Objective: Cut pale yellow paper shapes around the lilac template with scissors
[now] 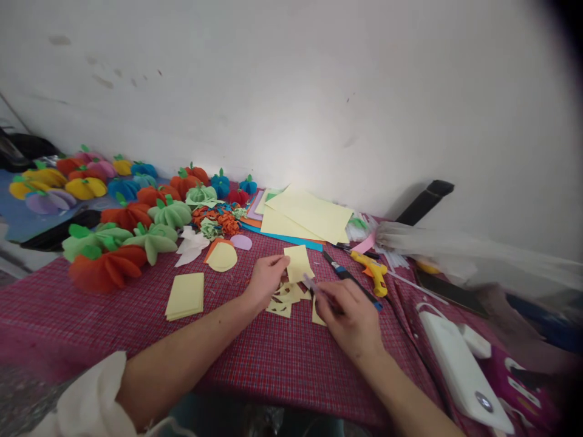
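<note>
Between the thumb and fingers of my left hand [266, 282] is a pale yellow paper square [299, 263], held by its left edge. My right hand [348, 315] is closed around what looks like a pair of scissors [310, 283], its grey-lilac tip close to the lower right corner of the square; the handles are hidden by my fingers. Beneath both hands lie pale yellow paper offcuts [285, 300] with curved cut edges. To the left of my left forearm rests a stack of yellow paper rectangles [184, 295]. Yellow paper rounds [223, 257] lie beyond it.
Many paper pumpkins [125, 215] crowd the left side, near a heap of orange shreds [228, 223]. Large yellow sheets [314, 215] lie by the wall. On the right are a blue-and-black cutter [341, 271], a yellow glue gun [376, 276] and a white power bank [460, 364].
</note>
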`<state>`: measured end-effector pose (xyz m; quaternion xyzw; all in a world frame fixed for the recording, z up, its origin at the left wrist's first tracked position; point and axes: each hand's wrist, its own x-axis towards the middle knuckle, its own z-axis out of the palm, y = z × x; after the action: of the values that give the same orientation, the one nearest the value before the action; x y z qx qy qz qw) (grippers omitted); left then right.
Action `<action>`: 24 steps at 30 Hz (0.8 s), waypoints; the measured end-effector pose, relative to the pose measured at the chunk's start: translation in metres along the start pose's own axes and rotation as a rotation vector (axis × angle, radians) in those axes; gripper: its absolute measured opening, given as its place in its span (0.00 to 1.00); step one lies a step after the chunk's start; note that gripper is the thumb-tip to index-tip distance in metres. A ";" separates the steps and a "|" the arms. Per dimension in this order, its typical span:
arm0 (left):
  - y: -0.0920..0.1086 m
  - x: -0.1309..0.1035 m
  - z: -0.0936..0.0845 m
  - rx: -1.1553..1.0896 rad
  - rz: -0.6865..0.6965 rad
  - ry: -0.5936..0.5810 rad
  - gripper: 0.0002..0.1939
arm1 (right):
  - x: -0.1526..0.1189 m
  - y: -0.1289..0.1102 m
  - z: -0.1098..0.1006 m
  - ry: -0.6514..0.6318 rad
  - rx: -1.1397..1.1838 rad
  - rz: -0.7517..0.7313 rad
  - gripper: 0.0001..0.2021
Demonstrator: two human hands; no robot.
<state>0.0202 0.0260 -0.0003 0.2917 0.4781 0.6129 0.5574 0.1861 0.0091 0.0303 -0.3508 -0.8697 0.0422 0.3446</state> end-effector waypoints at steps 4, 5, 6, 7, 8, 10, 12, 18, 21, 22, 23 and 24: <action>-0.005 -0.010 0.008 -0.049 -0.088 -0.076 0.14 | 0.003 0.010 0.005 0.183 -0.149 0.029 0.07; -0.006 -0.012 0.010 -0.050 -0.100 -0.105 0.14 | 0.003 0.011 0.007 0.162 -0.185 0.011 0.08; -0.008 -0.014 0.011 -0.051 -0.106 -0.131 0.15 | 0.003 0.011 0.010 0.130 -0.214 -0.008 0.08; -0.009 -0.016 0.012 -0.053 -0.103 -0.151 0.15 | 0.003 0.011 0.013 0.091 -0.236 -0.022 0.09; -0.009 -0.017 0.013 -0.056 -0.094 -0.168 0.15 | 0.003 0.011 0.015 0.053 -0.248 -0.032 0.10; -0.009 -0.018 0.013 -0.066 -0.075 -0.184 0.14 | 0.002 0.011 0.018 0.003 -0.265 -0.030 0.11; -0.007 -0.019 0.014 -0.075 -0.072 -0.181 0.14 | 0.002 0.011 0.019 0.010 -0.286 -0.012 0.11; -0.006 -0.023 0.017 -0.094 -0.088 -0.211 0.14 | 0.002 0.014 0.019 0.023 -0.331 0.014 0.11; -0.007 -0.024 0.017 -0.108 -0.075 -0.221 0.14 | 0.002 0.012 0.020 -0.021 -0.325 0.017 0.12; -0.007 -0.024 0.017 -0.113 -0.072 -0.222 0.14 | 0.002 0.012 0.020 -0.026 -0.318 0.019 0.12; -0.007 -0.024 0.017 -0.118 -0.071 -0.224 0.14 | 0.002 0.011 0.021 -0.028 -0.308 0.019 0.12; -0.007 -0.024 0.017 -0.123 -0.072 -0.227 0.14 | 0.002 0.011 0.021 -0.030 -0.300 0.019 0.12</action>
<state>0.0433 0.0066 0.0042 0.3071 0.3836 0.5836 0.6464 0.1780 0.0223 0.0123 -0.4058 -0.8680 -0.0797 0.2750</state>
